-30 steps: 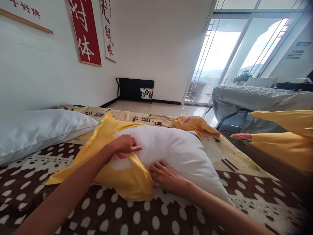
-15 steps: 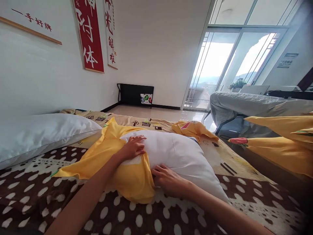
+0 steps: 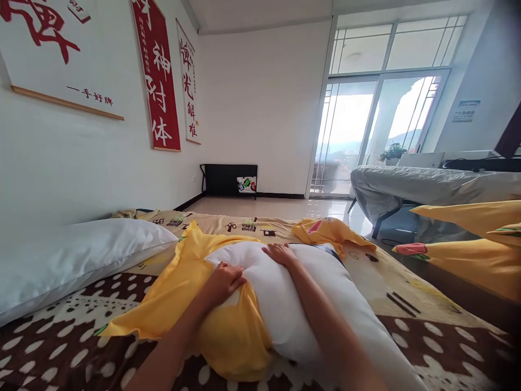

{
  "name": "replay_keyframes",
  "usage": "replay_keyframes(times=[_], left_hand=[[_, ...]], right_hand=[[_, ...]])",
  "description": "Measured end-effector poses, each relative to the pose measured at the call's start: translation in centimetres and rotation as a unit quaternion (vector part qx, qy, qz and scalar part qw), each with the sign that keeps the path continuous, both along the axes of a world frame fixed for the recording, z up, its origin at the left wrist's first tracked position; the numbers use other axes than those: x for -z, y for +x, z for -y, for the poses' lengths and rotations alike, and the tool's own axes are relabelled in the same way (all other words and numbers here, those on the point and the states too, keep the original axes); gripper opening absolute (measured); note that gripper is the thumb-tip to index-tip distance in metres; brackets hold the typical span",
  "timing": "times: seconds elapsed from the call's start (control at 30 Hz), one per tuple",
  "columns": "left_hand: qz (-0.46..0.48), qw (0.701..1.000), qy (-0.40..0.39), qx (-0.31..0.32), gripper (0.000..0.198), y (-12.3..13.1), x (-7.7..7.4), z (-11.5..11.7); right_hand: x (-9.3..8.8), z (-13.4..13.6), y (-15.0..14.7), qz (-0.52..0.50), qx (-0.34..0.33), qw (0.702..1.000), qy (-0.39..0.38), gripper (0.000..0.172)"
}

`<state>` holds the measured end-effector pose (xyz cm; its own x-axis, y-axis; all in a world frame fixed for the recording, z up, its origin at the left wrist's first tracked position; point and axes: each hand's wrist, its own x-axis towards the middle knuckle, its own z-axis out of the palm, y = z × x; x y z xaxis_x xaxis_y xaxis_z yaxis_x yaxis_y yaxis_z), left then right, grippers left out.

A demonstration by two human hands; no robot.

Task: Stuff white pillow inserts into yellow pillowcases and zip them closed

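A white pillow lies in front of me, its left end partly inside a yellow pillowcase. My left hand is at the case's opening, fingers curled on the yellow fabric against the pillow. My right hand rests on the pillow's far upper side, its fingers stretched out and holding nothing. Loose yellow fabric with a green-tipped corner spreads to the left of the pillow. What lies under both palms is hidden.
A second white pillow lies at the left. The patterned blanket spreads underneath. Another piece of yellow cloth sits beyond the pillow. Yellow cushions stand at the right, near a plastic-covered table.
My right hand has moved from the pillow's near side by the case's edge to its far upper side. The left hand's fingers are more curled. The view has tilted up.
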<state>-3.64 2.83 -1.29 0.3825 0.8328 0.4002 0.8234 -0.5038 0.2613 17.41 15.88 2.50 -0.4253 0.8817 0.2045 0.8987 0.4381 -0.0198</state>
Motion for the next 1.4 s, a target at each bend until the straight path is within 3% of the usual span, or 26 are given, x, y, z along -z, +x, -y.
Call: replay_keyframes(times=[0.13,0.33,0.43,0.6,0.73,0.83,0.93,1.1,1.23,1.4], left_hand=[[0.053,0.998,0.003,-0.036,0.017,0.3,0.3,1.0],[0.011,0.994,0.108,-0.016,0.017,0.1,0.2,2.6],[-0.050,0.977,0.195,-0.064,0.025,-0.6,-1.9,2.4],[-0.145,0.929,0.295,-0.169,0.033,-0.7,-7.6,0.9],[-0.206,0.900,0.316,-0.219,0.030,0.1,-10.8,0.6],[-0.237,0.894,0.326,-0.196,0.029,1.3,-12.1,0.8],[-0.232,0.906,0.313,-0.162,0.024,3.5,-12.8,1.2],[-0.162,0.961,0.194,-0.108,0.020,8.4,-13.5,3.1],[-0.148,0.975,0.117,-0.116,0.027,10.8,-13.3,5.3],[-0.132,0.981,0.054,-0.132,0.027,10.8,-12.3,6.9]], right_hand=[[1.9,-0.2,0.0,0.011,0.023,1.000,-0.001,0.035],[0.0,2.9,0.5,0.020,0.027,0.999,0.042,0.036],[-1.2,5.9,0.4,0.020,0.008,0.996,0.091,0.032],[-2.0,11.5,1.2,0.022,-0.050,0.980,0.193,0.018],[-2.4,15.3,1.8,0.009,-0.131,0.911,0.392,0.018],[-3.0,17.5,1.6,0.002,-0.175,0.871,0.460,0.019],[-3.7,19.2,0.9,0.007,-0.199,0.853,0.483,0.018],[-3.4,20.8,-0.1,0.013,-0.219,0.851,0.477,0.015],[-1.6,19.4,-0.4,0.048,-0.223,0.859,0.458,0.013],[0.3,16.7,-0.3,0.039,-0.208,0.862,0.460,0.014]])
